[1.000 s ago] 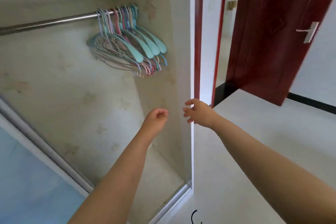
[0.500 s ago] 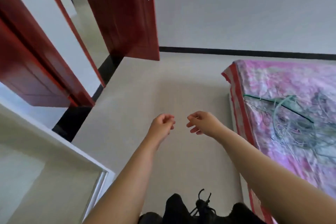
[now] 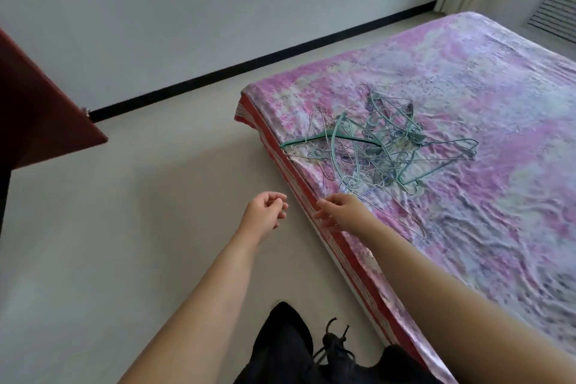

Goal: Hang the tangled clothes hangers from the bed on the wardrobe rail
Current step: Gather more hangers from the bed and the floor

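- Hangers (image 3: 378, 146): thin wire and slim green plastic ones, knotted in a spiky heap on the bed (image 3: 467, 87), just beyond the right hand.
- Bed: wrinkled pink floral sheet, red edge.
- Right hand (image 3: 341, 212): over the bed's edge, fingers loose, empty.
- Left hand (image 3: 265, 212): over smooth beige floor (image 3: 124, 196), fingers loosely curled, empty.

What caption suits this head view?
Both empty hands, left and right, reach toward tangled hangers on the pink bed.
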A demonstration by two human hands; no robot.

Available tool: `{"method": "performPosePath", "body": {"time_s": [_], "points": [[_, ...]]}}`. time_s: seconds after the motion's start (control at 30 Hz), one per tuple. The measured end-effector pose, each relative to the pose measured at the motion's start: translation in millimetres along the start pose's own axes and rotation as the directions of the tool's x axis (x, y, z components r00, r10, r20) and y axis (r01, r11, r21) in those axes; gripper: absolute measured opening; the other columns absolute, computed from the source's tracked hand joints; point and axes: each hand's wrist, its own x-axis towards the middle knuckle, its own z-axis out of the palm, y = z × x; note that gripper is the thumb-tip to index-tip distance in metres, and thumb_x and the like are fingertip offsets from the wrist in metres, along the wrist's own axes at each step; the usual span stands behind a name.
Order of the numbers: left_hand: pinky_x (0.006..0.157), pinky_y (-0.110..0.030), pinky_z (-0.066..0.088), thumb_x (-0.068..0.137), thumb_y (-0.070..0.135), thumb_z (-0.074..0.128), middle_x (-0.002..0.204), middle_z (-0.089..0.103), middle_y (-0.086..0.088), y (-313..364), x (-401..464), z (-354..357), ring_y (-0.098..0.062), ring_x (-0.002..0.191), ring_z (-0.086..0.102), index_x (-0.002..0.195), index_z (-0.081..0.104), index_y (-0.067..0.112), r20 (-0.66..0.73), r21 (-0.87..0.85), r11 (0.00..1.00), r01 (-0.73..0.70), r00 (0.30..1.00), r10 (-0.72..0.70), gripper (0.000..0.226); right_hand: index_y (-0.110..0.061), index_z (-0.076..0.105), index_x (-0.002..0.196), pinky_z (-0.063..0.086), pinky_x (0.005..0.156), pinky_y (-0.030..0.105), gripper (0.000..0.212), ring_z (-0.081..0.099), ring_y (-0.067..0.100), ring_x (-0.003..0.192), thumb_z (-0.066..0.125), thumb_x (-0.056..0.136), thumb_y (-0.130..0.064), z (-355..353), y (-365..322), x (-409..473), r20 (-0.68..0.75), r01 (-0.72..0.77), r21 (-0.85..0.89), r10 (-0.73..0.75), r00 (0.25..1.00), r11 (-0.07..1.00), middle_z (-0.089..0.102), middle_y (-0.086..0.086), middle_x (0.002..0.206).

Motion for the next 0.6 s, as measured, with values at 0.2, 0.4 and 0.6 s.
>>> {"method": "performPosePath", "body": {"time_s": [0.2,0.4,0.6], "points": [[0.059,-0.022,0.042,0.098,0.009,0.044,0.083,0.063,0.002,32.5,98.1,34.0,-0.009,0.067,0.056,0.092,0.059,0.017,0.139,0.103,0.995,0.014,0.99,-0.028,0.018,-0.007,0.06,0.098,0.057,0.072,0.034,0.018,0.066,0.019,0.07,0.052,0.098,-0.024,-41.3,7.7,67.5,-0.122,-0.137,0.173,0.159,0.98,0.975,0.072,0.009,0.092],[0.06,-0.023,0.043,0.098,0.009,0.045,0.084,0.065,0.002,38.9,164.4,93.6,-0.01,0.069,0.057,0.087,0.059,0.022,0.227,0.218,0.975,0.051,0.969,-0.101,0.022,-0.004,0.059,0.102,0.056,0.068,0.033,0.018,0.063,0.018,0.065,0.05,0.098,-0.019,-89.6,48.6,114.0,-0.184,-0.25,0.297,0.313,0.932,0.921,0.069,0.009,0.089],[0.054,-0.019,0.04,0.098,0.008,0.043,0.084,0.064,0.0,51.3,217.9,168.1,-0.008,0.065,0.055,0.097,0.059,0.014,0.233,0.291,0.953,0.081,0.96,-0.153,0.017,-0.006,0.058,0.105,0.054,0.065,0.027,0.014,0.061,0.022,0.076,0.051,0.096,-0.014,-148.6,97.2,172.5,-0.178,-0.313,0.47,0.436,0.882,0.825,0.064,0.012,0.097]]}}
